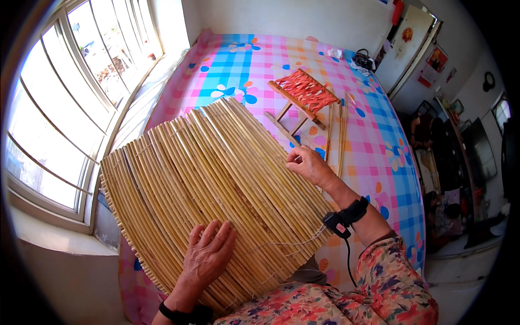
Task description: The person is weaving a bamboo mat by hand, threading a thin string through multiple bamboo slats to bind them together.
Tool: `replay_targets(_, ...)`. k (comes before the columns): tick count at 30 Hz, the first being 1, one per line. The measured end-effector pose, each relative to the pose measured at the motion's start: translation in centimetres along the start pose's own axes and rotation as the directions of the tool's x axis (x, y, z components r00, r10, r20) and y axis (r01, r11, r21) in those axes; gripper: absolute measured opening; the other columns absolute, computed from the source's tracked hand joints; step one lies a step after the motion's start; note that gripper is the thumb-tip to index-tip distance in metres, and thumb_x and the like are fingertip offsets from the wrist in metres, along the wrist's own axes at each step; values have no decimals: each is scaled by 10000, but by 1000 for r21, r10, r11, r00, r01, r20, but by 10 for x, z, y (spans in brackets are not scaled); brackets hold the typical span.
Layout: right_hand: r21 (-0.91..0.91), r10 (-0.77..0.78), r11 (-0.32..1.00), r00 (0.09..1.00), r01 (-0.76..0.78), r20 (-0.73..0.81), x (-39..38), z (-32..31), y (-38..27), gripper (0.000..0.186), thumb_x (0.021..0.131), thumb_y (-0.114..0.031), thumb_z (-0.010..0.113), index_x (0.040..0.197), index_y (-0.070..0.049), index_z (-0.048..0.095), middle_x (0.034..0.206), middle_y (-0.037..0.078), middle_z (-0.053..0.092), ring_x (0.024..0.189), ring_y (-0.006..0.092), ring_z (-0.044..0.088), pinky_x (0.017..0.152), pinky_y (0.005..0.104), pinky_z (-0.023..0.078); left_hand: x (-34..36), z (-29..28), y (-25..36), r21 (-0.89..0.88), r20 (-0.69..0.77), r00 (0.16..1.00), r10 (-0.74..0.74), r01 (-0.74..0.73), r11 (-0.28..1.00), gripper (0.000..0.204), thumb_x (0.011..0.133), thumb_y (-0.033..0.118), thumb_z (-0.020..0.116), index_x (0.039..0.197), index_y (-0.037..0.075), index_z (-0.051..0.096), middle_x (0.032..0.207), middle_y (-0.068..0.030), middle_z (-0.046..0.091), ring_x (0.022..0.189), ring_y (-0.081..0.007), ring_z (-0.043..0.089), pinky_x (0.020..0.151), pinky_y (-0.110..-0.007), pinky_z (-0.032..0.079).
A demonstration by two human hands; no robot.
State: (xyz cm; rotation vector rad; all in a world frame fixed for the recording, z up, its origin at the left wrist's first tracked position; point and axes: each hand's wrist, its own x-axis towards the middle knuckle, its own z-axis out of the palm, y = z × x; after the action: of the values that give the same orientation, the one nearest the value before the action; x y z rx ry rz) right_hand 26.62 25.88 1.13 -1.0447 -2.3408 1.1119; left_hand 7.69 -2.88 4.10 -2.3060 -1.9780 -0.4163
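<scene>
A mat of yellow-brown stalks [179, 173], tied side by side, lies slanted before me over my lap and the bed. My left hand [208, 254] rests flat on its lower part, fingers stretched out. At the mat's right edge my right hand [310, 165] is closed in a pinch; what sits between its fingers, if anything, is too small to make out. Pale string [287, 244] trails loosely across the mat's lower right corner. Black bands circle both wrists, and the right one carries a small box with a cable.
A wooden folding stool [306, 95] with a woven red seat lies on the checked, flowered bedcover [368, 162]. Several loose stalks [342, 135] lie beside it. A barred window [70, 108] runs along the left. A black bag [362, 58] is at the far right corner.
</scene>
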Motion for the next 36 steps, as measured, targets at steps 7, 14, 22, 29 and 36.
replay_targets(7, -73, -36, 997, 999, 34, -33, 2, 6, 4, 191, 784, -152, 707, 853, -5, 608, 861, 100, 565, 769, 196, 614, 713, 303, 506, 0, 0, 0, 8, 11, 1000, -2, 2, 1000, 371, 779, 142, 649, 1142, 73, 608, 1242, -62, 544, 1173, -257, 495, 982, -448, 364)
replay_targets(14, -224, -114, 970, 990, 93, -84, -1, 10, -10, 171, 762, -156, 690, 831, -37, 590, 882, 129, 563, 833, 293, 584, 739, 377, 474, 0, 0, 0, 1, 9, 1000, -1, 1, 1000, 380, 785, 139, 640, 1157, 68, 603, 1249, -63, 539, 1185, -257, 486, 989, -446, 360)
replay_targets(22, -216, -140, 968, 989, 127, -49, -1, 14, -15, 175, 762, -186, 696, 825, -61, 591, 903, 132, 544, 865, 328, 577, 752, 418, 472, 0, 1, -1, -5, 16, 1000, -3, 3, 1000, 371, 791, 133, 632, 1153, 58, 603, 1248, -75, 540, 1181, -265, 485, 987, -447, 361)
replay_targets(29, -322, -105, 944, 992, 75, -76, -3, 18, -25, 173, 759, -183, 693, 861, -83, 595, 935, 122, 549, 909, 329, 572, 783, 429, 471, -1, 1, 0, 4, 6, 1000, 6, -6, 1000, 373, 791, 130, 629, 1155, 51, 603, 1245, -79, 544, 1180, -267, 485, 985, -448, 364)
replay_targets(36, -337, -86, 939, 994, 61, -62, -2, 19, -28, 223, 744, -187, 711, 904, -95, 586, 962, 117, 549, 987, 321, 546, 826, 427, 457, 2, 2, -1, 14, -51, 998, 42, -41, 999, 326, 746, 124, 626, 1059, 32, 625, 1199, -93, 560, 1136, -272, 505, 953, -435, 374)
